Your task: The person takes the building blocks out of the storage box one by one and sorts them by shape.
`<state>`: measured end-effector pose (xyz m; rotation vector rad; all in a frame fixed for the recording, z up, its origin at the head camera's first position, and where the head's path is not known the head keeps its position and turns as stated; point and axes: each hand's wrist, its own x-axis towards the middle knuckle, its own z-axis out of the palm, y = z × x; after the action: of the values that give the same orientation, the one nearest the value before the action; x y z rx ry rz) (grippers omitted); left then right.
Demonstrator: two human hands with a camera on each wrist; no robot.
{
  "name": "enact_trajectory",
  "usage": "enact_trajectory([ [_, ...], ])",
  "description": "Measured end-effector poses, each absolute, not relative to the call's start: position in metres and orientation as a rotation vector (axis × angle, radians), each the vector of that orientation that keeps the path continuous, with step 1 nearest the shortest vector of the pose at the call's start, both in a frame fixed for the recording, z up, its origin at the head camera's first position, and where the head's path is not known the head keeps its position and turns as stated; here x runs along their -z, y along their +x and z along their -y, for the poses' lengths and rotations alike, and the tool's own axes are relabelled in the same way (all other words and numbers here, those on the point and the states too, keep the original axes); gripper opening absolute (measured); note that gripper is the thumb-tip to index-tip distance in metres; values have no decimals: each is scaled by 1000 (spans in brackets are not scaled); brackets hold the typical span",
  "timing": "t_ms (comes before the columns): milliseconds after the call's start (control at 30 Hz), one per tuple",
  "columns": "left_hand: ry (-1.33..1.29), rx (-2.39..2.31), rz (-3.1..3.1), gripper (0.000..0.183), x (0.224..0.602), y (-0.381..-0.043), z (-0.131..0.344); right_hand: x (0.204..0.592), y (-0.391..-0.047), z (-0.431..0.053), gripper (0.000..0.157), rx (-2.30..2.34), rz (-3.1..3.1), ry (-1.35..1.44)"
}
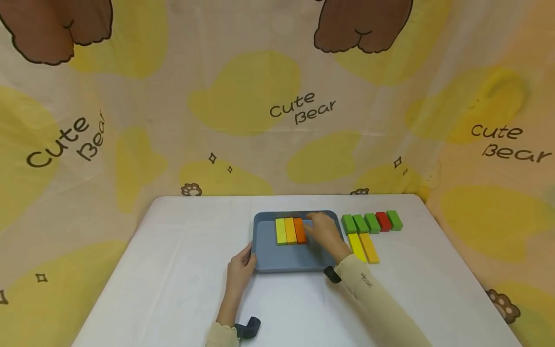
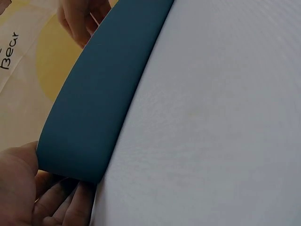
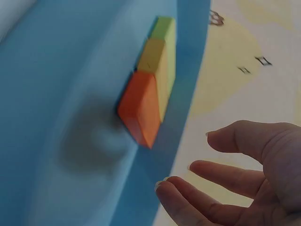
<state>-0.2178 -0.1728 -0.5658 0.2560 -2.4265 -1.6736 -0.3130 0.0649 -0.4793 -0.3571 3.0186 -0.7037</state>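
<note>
A blue-grey tray (image 1: 282,259) lies on the white table. My left hand (image 1: 242,266) grips its left side near the front corner; in the left wrist view the thumb is at the tray wall (image 2: 89,113) and fingers curl beneath. Inside the tray, a yellow-green block (image 1: 281,232), a yellow-orange block (image 1: 290,232) and an orange block (image 1: 300,232) lie side by side. My right hand (image 1: 324,232) hovers over the tray's right part, just beside the orange block. In the right wrist view its fingers (image 3: 225,176) are spread and loosely bent, holding nothing.
Right of the tray stands a row of several green blocks (image 1: 372,223) with one red block (image 1: 383,221) among them. In front of that row lie a yellow block (image 1: 357,247) and a yellow-orange block (image 1: 369,248). A printed cloth (image 1: 243,96) hangs behind the table.
</note>
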Motion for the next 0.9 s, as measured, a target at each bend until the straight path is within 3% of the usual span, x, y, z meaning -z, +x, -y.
enact_trajectory([
  [300,233,1666,2429,44,568,-219,171,491,-321,-46,37,581,-3013,-340],
  [533,254,1657,2429,44,569,-217,171,505,-321,-38,27,516,-2999,-350],
  [900,230,1661,2423,43,565,-215,172,507,-322,-33,34,569,-3018,-323],
])
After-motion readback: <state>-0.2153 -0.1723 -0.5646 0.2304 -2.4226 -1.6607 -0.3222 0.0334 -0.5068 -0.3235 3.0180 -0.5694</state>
